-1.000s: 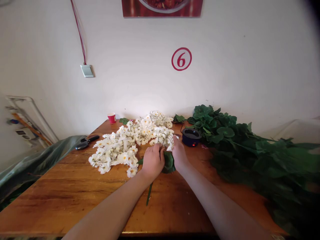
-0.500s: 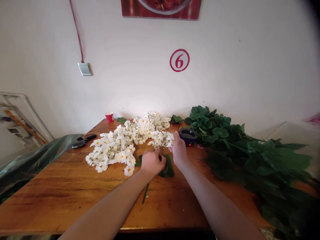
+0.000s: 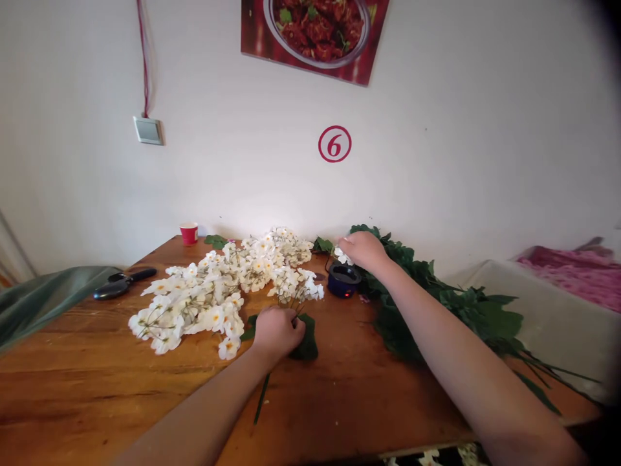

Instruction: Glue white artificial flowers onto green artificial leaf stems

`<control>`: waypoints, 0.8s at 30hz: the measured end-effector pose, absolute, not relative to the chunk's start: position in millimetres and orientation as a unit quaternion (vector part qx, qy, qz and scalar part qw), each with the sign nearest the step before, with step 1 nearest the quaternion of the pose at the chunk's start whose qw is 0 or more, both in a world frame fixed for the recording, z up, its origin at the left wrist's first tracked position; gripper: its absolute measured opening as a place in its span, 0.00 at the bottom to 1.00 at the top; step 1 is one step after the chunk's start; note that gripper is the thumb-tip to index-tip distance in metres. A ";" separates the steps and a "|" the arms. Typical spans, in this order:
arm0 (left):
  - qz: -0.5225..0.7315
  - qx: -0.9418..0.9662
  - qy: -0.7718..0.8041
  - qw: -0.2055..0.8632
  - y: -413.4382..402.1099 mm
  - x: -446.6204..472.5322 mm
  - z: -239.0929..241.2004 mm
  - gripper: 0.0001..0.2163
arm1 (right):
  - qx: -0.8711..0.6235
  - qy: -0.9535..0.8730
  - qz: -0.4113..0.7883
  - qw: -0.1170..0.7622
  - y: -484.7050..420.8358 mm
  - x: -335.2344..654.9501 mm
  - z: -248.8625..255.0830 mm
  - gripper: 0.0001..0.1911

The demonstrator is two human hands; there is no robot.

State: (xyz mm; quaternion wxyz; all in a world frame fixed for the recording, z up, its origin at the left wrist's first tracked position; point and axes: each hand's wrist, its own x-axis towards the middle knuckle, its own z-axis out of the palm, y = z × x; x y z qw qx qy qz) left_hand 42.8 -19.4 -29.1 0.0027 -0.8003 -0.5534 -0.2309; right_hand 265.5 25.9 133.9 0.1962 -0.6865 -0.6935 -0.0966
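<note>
The left hand (image 3: 277,330) is closed around a flower sprig (image 3: 295,291), pinning it to the table (image 3: 97,375) just beside the pile of white flowers (image 3: 204,301). The sprig's stem (image 3: 262,398) points toward the table's near edge. The right hand (image 3: 365,249) pinches a single white flower (image 3: 343,256) in closed fingertips, directly above the small dark pot (image 3: 343,282).

Probable hazards:
- The pot shows a red light. If it is heated, fingertips held this low over the rim risk a burn.
- The right forearm crosses the green leaves (image 3: 436,304). A sideways sweep could catch the pot's cord or tip the pot.
- The pinch on the flower is light, so the flower could drop into the pot.
- If the left hand's grip slackens, the sprig can roll into the pile and tangle.
</note>
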 end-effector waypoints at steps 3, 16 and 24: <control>-0.244 -0.797 -0.553 0.003 -16.5 42.0 -31.1 0.11 | -0.707 -0.694 -0.066 0.120 53.7 280.9 132.2 0.23; -0.288 -0.804 -0.521 0.009 -10.5 40.6 -36.2 0.11 | -0.776 -0.629 -0.001 -0.053 130.8 309.8 91.4 0.18; -0.317 -0.806 -0.500 0.010 -9.5 41.9 -36.0 0.13 | -0.787 -0.613 0.003 -0.070 135.9 311.8 74.3 0.19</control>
